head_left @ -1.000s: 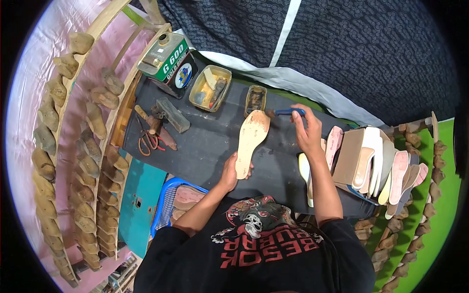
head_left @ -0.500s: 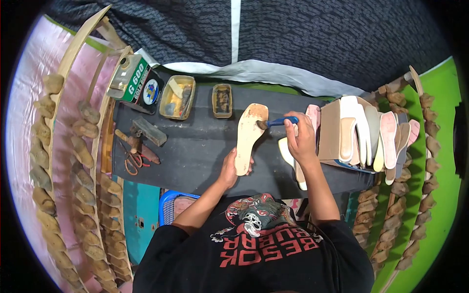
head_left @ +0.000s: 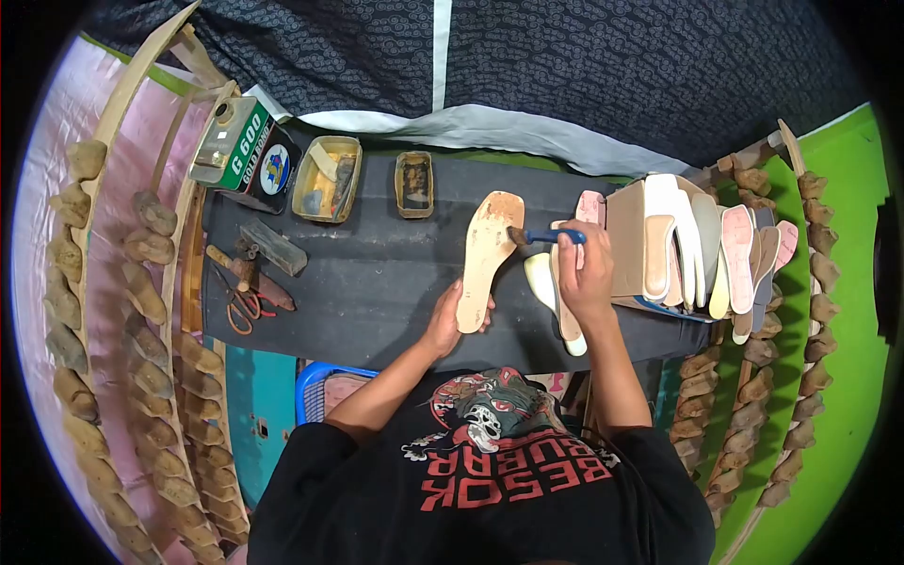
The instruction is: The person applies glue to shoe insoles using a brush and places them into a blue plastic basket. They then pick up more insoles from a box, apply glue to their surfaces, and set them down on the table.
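Note:
My left hand (head_left: pixel 446 320) grips a pale shoe insole (head_left: pixel 482 259) by its lower end, tilted upright above the dark table. Brownish smears cover the insole's upper part. In my right hand (head_left: pixel 588 273) is a brush with a blue handle (head_left: pixel 551 236); its dark bristles touch the right edge of the insole's upper part. Under and beside my right wrist lie more insoles, among them a cream one (head_left: pixel 541 280), partly hidden by the hand. A pink insole (head_left: pixel 590 206) lies just behind my right hand.
A cardboard box (head_left: pixel 630 247) full of insoles stands at the right. Toward the back are a glue can (head_left: pixel 247 155), a tub with tools (head_left: pixel 308 200) and a smaller tub (head_left: pixel 414 209). Scissors (head_left: pixel 247 311) and a hammer (head_left: pixel 235 267) lie left. Shoe lasts (head_left: pixel 149 247) line side racks.
The brush has moved from the insole's middle toward its right edge. The insole has turned slightly in my left hand. The whole view has shifted a little.

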The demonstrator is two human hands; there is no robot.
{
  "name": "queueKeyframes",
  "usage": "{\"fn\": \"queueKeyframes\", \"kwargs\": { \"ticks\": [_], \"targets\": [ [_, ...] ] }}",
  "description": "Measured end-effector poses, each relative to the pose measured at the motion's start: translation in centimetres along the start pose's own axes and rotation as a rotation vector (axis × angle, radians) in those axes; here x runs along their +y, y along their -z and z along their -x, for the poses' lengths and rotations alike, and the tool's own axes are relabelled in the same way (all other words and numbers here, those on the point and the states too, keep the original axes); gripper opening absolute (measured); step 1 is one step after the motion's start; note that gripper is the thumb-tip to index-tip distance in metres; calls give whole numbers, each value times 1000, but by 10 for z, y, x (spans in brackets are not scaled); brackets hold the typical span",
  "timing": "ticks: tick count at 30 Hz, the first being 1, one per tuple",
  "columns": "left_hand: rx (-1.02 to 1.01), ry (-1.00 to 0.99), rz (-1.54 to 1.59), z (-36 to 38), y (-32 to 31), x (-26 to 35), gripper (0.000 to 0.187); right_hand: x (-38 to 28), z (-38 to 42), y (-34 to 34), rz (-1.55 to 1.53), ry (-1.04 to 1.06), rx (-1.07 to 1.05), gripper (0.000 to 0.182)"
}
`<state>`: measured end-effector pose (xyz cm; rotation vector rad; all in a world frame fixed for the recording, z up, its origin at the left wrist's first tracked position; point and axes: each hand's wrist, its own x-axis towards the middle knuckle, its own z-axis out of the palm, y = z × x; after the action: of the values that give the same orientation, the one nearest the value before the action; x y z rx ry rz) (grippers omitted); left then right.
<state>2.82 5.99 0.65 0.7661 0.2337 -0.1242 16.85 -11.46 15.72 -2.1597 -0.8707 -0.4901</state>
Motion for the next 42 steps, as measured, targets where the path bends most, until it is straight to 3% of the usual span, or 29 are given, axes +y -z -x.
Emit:
{"fn": "queueKeyframes", "kwargs": {
  "ticks": [5, 12, 23, 29, 34, 38, 42],
  "targets": [
    [72, -35, 76, 4, 5, -1, 53, -32, 8, -20, -93, 96, -124, 14],
    [6, -38, 129, 11, 24, 0, 51, -20, -16, -30, -42, 14, -6, 10],
    [45, 35, 127, 6, 23, -7, 54, -31, -5, -33, -126, 122, -136, 12],
    [-30, 86, 105, 4, 16, -3, 57, 3, -13, -18, -29, -77, 0, 11],
    [-54, 124, 138, 2, 11, -4, 53, -7, -9, -18, -14, 69, -18, 12],
    [-37, 131, 165, 3, 12, -10, 52, -2, -6, -27, -99, -137, -63, 16],
    [10, 99, 154, 4, 11, -5, 54, -7, -5, -21, -178, -102, -76, 18]
  ]
}}
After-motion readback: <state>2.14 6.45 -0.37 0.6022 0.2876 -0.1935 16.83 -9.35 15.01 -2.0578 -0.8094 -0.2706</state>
